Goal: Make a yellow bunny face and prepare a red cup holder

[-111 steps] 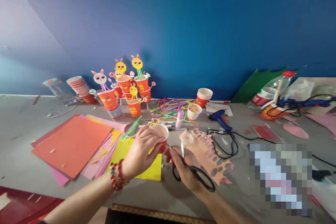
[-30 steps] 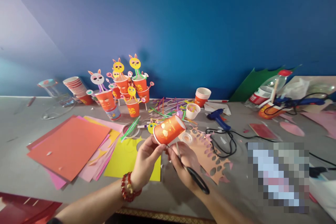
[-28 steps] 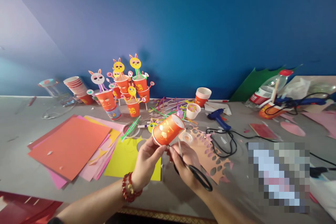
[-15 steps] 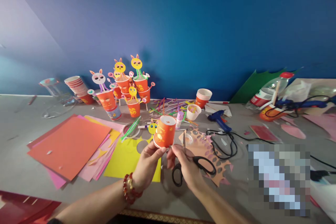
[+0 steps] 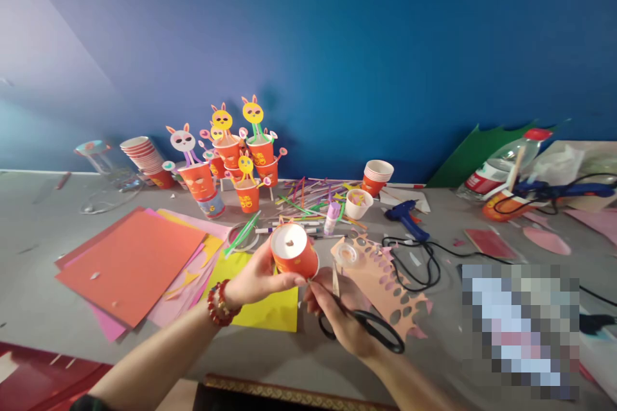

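Note:
My left hand is closed around an orange paper cup, turned so its white bottom with a small hole faces me. My right hand grips black-handled scissors just right of the cup, blades pointing up near the cup's rim. A red bead bracelet sits on my left wrist. Both hands hover over the grey table, above a yellow paper sheet.
Orange and pink paper sheets lie at the left. Bunny cup figures, a cup stack, coloured straws, a blue glue gun with black cord, a pink cut-out sheet and a bottle stand farther back.
My left hand has turned the cup from mouth-up, through sideways, to bottom facing me. The right hand with the scissors stayed beside it, shifting slightly.

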`<state>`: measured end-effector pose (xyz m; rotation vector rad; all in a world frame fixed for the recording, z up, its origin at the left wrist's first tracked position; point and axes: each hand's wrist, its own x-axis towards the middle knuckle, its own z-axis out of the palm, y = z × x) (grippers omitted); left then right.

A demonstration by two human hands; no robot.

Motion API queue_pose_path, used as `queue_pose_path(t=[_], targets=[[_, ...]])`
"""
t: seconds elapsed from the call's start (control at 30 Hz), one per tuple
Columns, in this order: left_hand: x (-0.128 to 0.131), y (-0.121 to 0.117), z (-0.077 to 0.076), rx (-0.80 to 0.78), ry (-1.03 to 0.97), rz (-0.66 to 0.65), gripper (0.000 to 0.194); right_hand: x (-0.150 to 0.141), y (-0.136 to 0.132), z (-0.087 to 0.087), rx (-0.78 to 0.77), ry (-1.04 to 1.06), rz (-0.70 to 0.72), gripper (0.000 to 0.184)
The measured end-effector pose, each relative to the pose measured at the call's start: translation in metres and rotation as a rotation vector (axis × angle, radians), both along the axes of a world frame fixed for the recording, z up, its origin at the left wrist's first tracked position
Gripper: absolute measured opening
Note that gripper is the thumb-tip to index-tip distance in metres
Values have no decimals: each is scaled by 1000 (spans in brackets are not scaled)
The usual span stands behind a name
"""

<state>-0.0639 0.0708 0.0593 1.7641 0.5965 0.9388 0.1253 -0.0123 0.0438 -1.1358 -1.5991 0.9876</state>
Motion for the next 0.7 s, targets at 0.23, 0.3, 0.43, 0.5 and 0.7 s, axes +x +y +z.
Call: queue_pose_path(t=[0.23, 0.3, 0.43, 0.5, 0.7], targets=[[5, -15, -31, 184, -29, 200, 42, -7, 1, -11, -204, 349, -14, 45], [6, -18, -36, 207, -44, 231, 42, -10, 3, -14, -272, 522, -8, 47], [11, -18, -35, 325, -133, 260, 52, -15, 7, -12, -451, 760, 3, 53], [12, -17, -33, 335, -163, 267, 57, -15, 8, -10, -495, 796, 22, 55], [8, -12, -33, 273, -147, 265, 67, -9, 7, -12, -353, 534, 50, 50]])
